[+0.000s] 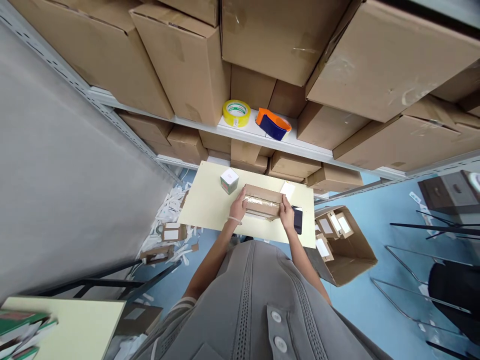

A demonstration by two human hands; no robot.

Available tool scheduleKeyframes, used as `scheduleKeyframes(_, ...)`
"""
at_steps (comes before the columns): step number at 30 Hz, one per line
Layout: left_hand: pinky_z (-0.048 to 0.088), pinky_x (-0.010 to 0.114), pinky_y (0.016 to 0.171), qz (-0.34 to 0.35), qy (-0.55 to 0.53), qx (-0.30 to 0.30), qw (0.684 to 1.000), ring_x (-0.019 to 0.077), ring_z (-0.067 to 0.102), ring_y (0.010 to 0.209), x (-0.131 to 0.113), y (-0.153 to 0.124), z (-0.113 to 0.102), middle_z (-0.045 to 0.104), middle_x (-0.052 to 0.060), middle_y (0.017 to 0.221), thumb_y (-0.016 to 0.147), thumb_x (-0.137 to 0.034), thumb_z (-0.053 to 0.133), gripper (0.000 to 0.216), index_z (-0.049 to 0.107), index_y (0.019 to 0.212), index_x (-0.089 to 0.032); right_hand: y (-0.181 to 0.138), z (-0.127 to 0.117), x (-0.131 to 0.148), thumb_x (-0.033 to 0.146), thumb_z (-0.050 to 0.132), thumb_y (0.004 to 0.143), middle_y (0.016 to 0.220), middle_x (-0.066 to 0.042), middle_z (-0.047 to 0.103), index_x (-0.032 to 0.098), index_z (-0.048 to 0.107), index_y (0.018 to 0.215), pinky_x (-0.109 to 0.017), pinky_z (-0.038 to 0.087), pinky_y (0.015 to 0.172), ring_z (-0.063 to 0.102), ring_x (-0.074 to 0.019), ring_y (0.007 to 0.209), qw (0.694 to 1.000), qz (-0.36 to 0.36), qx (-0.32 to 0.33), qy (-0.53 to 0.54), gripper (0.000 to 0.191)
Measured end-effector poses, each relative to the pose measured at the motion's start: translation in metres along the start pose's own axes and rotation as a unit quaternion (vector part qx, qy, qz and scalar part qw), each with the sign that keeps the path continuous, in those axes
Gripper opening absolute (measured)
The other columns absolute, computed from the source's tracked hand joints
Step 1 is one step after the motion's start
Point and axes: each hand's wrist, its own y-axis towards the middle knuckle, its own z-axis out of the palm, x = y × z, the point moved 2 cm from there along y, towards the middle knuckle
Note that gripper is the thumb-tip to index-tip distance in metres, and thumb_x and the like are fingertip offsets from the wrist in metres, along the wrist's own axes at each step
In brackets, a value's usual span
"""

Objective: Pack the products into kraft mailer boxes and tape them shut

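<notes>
Between my two hands is a small brown cardboard box with shiny clear tape along its upper face. My left hand grips the box's left end, a pale band round that wrist. The right end is held by my right hand. Just beside my right hand lies a dark phone on the pale yellow table. A small white and green box stands on the table to the upper left of my left hand. Behind the brown box lies a white paper slip.
A shelf bears a yellow tape roll, an orange and blue tape dispenser and large cartons. An open carton with small labelled boxes stands right of the table. Paper scraps litter the floor at left; a chair is at right.
</notes>
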Motion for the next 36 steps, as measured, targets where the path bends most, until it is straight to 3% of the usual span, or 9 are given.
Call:
scheduleKeyframes(7,0.036,0.035,0.115,0.012,0.024,-0.017,0.999,0.0210,0.041,0.139,-0.002,0.002,-0.011,0.042,0.003,0.152,0.095,-0.019,0.036,0.056,0.033,0.151,-0.020,0.008,0.004,0.009,0.037,0.029,0.095,0.149,-0.008,0.045,0.014,0.044,0.146,-0.038,0.036,0.113,0.043,-0.0220,0.138,1.000,0.014,-0.003,0.006,0.057)
scheduleKeyframes(13,0.041,0.038,0.111,0.005,0.080,0.004,0.997,0.0242,0.042,0.139,-0.001,0.009,-0.016,0.035,0.008,0.155,0.096,-0.020,0.032,0.056,0.032,0.151,-0.015,0.004,0.006,0.019,0.030,0.030,0.094,0.151,-0.005,0.043,0.021,0.041,0.148,-0.037,0.043,0.107,0.052,-0.0239,0.130,0.999,0.024,-0.001,-0.042,0.055)
scheduleKeyframes(16,0.029,0.045,0.118,0.029,0.189,0.002,0.981,0.0264,0.029,0.145,-0.011,0.010,-0.014,0.027,0.011,0.158,0.097,-0.021,0.030,0.054,0.034,0.150,-0.012,0.005,0.006,0.025,0.028,0.030,0.094,0.151,-0.006,0.042,0.022,0.040,0.148,-0.038,0.048,0.101,0.055,-0.0257,0.126,0.997,0.041,0.000,-0.062,0.055)
scheduleKeyframes(19,0.012,0.050,0.122,0.100,0.291,0.029,0.951,0.0264,0.014,0.150,-0.026,0.006,-0.005,0.021,0.011,0.160,0.097,-0.028,0.036,0.056,0.034,0.150,-0.012,0.006,0.006,0.029,0.027,0.029,0.095,0.152,-0.007,0.042,0.022,0.039,0.149,-0.039,0.050,0.097,0.057,-0.0270,0.123,0.995,0.055,0.004,-0.083,0.056)
scheduleKeyframes(22,0.010,0.049,0.123,0.145,0.325,0.089,0.930,0.0251,0.014,0.150,-0.030,0.000,0.005,0.023,0.009,0.160,0.095,-0.037,0.042,0.062,0.029,0.152,-0.015,0.007,0.003,0.028,0.028,0.030,0.095,0.150,-0.009,0.044,0.023,0.041,0.148,-0.039,0.051,0.094,0.059,-0.0273,0.121,0.994,0.049,0.013,-0.099,0.054)
scheduleKeyframes(25,0.011,0.048,0.123,0.145,0.345,0.108,0.921,0.0241,0.013,0.150,-0.026,-0.002,0.008,0.023,0.007,0.160,0.094,-0.036,0.043,0.065,0.026,0.153,-0.016,0.016,-0.010,0.031,0.033,0.038,0.094,0.146,-0.011,0.048,0.022,0.054,0.139,-0.040,0.049,0.097,0.058,-0.0283,0.120,0.993,0.025,-0.005,-0.114,0.049)
scheduleKeyframes(30,0.013,0.049,0.123,0.142,0.360,0.108,0.916,0.0226,0.012,0.150,-0.018,0.003,0.009,0.023,0.007,0.160,0.094,-0.033,0.042,0.065,0.024,0.154,-0.016,0.078,-0.052,0.086,0.040,0.045,0.093,0.135,-0.013,0.057,0.020,0.060,0.131,-0.045,0.040,0.106,0.052,-0.0279,0.124,0.981,-0.127,-0.120,-0.083,0.045)
scheduleKeyframes(33,0.014,0.050,0.122,0.143,0.354,0.100,0.919,0.0229,0.014,0.150,-0.017,0.004,0.011,0.024,0.007,0.160,0.093,-0.031,0.044,0.065,0.025,0.153,-0.017,0.138,-0.067,0.142,0.039,0.043,0.095,0.134,-0.012,0.057,0.021,0.056,0.133,-0.046,0.036,0.108,0.049,-0.0273,0.125,0.968,-0.218,-0.115,-0.048,0.044)
scheduleKeyframes(36,0.016,0.049,0.122,0.144,0.344,0.099,0.922,0.0230,0.016,0.149,-0.016,0.004,0.011,0.024,0.006,0.160,0.092,-0.029,0.045,0.064,0.028,0.153,-0.020,0.193,-0.063,0.188,0.035,0.039,0.097,0.137,-0.014,0.054,0.017,0.055,0.132,-0.045,0.032,0.110,0.044,-0.0280,0.129,0.971,-0.224,-0.080,-0.035,0.042)
